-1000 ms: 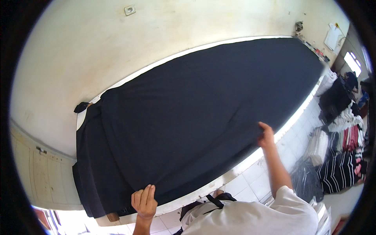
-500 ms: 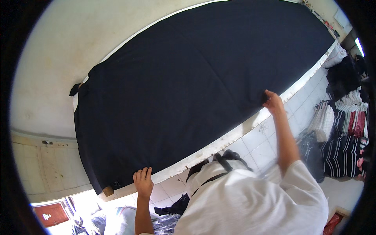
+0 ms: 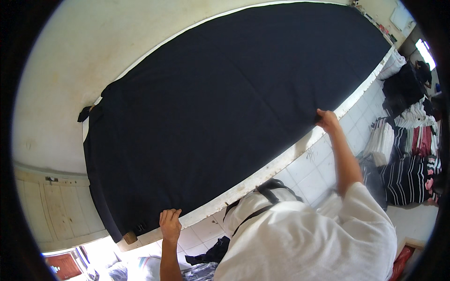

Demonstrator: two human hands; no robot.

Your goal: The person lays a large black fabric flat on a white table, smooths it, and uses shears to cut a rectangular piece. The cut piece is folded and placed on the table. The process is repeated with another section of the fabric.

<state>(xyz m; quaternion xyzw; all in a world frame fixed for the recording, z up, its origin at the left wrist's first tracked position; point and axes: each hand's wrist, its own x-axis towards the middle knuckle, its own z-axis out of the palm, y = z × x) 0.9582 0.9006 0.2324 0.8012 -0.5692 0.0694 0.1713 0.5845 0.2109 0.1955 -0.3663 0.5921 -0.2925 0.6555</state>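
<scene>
A wide black cloth [image 3: 211,107] covers a long white-edged table [image 3: 262,175], with faint creases running across it. At the near edge, toward the left end, my left hand [image 3: 170,225] has its fingers bent together over the cloth's border. Farther along the same edge, to the right, my right hand [image 3: 328,121] pinches the cloth, thumb and fingers closed on it. A small dark thing with loops [image 3: 141,228], too dim to name, lies on the cloth near the left corner, beside a brown block [image 3: 130,238].
Folded striped garments [image 3: 405,180] and white folded cloths [image 3: 379,143] are stacked at the right beyond the tiled floor [image 3: 311,168]. A pale wall [image 3: 61,93] borders the far side. A wooden cupboard door [image 3: 65,206] stands at the left. Dark plastic-wrapped bundles [image 3: 206,271] lie below the table.
My left hand's fingers have drawn closer together at the cloth's edge. The right hand has closed further on the cloth, its grip staying near the same place. The view has shifted slightly.
</scene>
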